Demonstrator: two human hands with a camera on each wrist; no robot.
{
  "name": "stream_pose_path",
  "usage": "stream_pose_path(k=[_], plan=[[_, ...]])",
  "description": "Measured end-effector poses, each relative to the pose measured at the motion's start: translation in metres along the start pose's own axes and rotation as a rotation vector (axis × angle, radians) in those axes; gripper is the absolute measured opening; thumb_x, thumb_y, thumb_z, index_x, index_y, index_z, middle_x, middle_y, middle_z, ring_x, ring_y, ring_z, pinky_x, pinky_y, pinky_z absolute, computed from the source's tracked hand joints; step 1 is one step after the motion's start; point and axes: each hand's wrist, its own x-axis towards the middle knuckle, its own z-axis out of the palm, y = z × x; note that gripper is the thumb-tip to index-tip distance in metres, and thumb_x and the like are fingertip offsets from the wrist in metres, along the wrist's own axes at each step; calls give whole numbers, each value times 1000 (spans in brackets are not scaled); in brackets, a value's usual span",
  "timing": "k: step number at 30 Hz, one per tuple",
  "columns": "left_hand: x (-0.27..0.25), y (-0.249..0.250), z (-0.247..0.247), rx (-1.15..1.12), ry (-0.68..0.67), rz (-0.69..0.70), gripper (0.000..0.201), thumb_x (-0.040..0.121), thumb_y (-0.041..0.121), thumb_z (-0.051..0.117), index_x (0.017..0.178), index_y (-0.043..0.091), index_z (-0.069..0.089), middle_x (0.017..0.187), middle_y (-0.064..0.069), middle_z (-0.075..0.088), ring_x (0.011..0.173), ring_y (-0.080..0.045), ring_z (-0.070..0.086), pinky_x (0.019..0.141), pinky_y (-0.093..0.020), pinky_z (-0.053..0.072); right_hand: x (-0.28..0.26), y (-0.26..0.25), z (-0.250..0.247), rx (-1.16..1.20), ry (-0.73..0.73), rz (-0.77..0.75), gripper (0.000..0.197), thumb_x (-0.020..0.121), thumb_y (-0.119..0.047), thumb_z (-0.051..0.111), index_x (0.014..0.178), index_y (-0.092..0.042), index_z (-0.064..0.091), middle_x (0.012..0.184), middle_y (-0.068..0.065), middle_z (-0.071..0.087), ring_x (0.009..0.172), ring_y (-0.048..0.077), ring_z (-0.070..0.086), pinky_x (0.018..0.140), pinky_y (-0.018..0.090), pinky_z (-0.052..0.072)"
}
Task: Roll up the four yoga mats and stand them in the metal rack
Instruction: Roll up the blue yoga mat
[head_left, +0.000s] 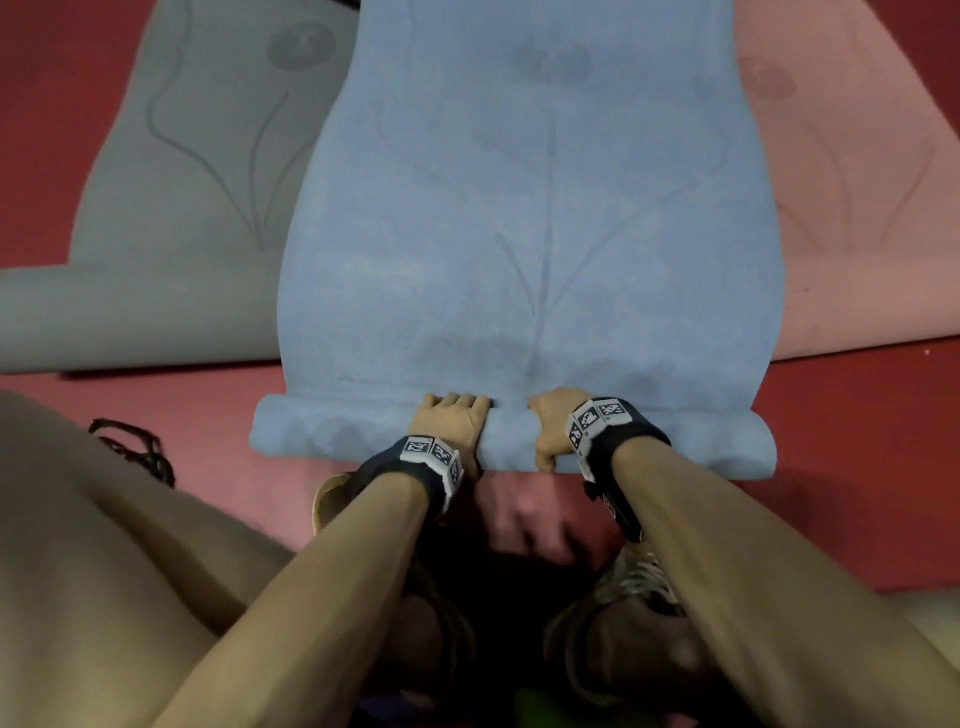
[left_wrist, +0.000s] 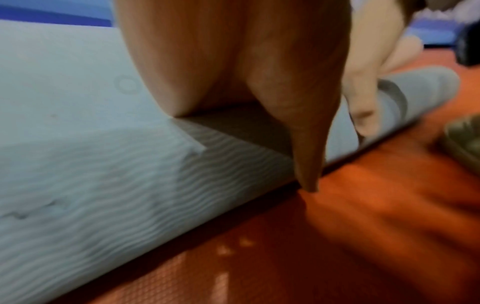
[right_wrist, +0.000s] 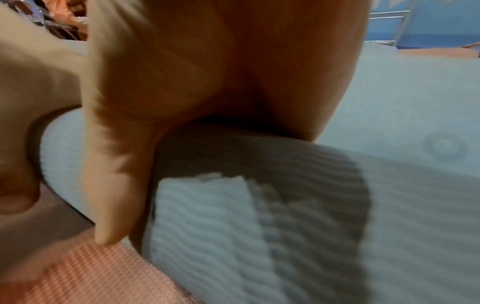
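Red textured rubber floor (head_left: 857, 467) underlies everything; no metal rack identifiable from head view. Thin railing-like bars at far back of right wrist view, too blurred to call.

Three mats visible, side by side, largest items first:
- long blue foam yoga mat w/ faint flower print (head_left: 530, 218), centre, mostly flat, running away from person. Near end turned into a short thin roll (head_left: 332, 434) lying crosswise just in front of the feet.
- grey foam yoga mat w/ same line print (head_left: 197, 156), to the left, partly under blue one's edge; its near end looks curled, approx. one turn.
- pink foam yoga mat (head_left: 852, 208), to the right, flat, blue mat overlapping its edge.
- 4th mat: not seen.

Hands: left hand (head_left: 457, 421) & right hand (head_left: 553, 426) close together at mid-roll, nearly touching each other. Fingers lie over the top of the roll, thumbs hooked down its near side to the floor (both wrist views), so both clamped on the blue roll. Ribbed underside of mat faces outward on the roll.

Step, by my read: early in rolling mat no. 1 of those seen; only a few turns in, nothing racked yet.

Next move calls for: pushing roll fwd along the mat w/ even pressure. Hands sit central, ends unsupported, so prob. need to spread outward to stop roll coning. Keep it tight; loose core would slump when stood up.
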Motion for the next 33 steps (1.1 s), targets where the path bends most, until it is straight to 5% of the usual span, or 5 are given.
stream_pose_path(k=[8, 11, 17, 28, 33], plan=[[24, -3, -30, -17, -189, -42, 59, 64, 34, 82, 119, 28, 60, 104, 1, 69, 91, -21, 68, 74, -30, 54, -2, -2, 32, -172, 299, 9, 69, 65, -28, 79, 122, -13, 43, 117, 9, 54, 110, 29, 55, 97, 45, 42], [30, 7, -37, 34, -323, -91, 75, 26, 41, 93, 95, 35, 64, 56, 12, 57, 48, -10, 52, 45, -20, 40, -1, 0, 27, -109, 303, 14, 57, 70, -21, 71, 120, -12, 45, 116, 10, 58, 110, 31, 58, 96, 44, 41], [21, -4, -17, -75, 56, 2, 89, 55, 45, 80, 135, 26, 45, 128, -3, 50, 120, -25, 48, 95, -37, 39, 16, 12, -13, 95, 97, 30, 80, 44, -29, 85, 120, -18, 61, 113, 8, 66, 96, 31, 65, 77, 32, 55], [44, -9, -31, -70, 13, -10, 70, 69, 30, 74, 133, 18, 48, 132, -7, 52, 125, -25, 47, 103, -37, 35, 27, 15, -5, 84, 244, 35, 89, 49, -33, 86, 128, -18, 47, 126, 8, 55, 118, 31, 52, 96, 39, 45], [57, -4, -45, -24, -189, -31, 71, 44, 44, 92, 107, 25, 66, 110, 0, 67, 98, -18, 66, 73, -26, 48, 15, 6, 22, -156, 423, 76, 73, 62, -26, 80, 124, -15, 42, 121, 10, 53, 116, 30, 48, 99, 48, 35]])
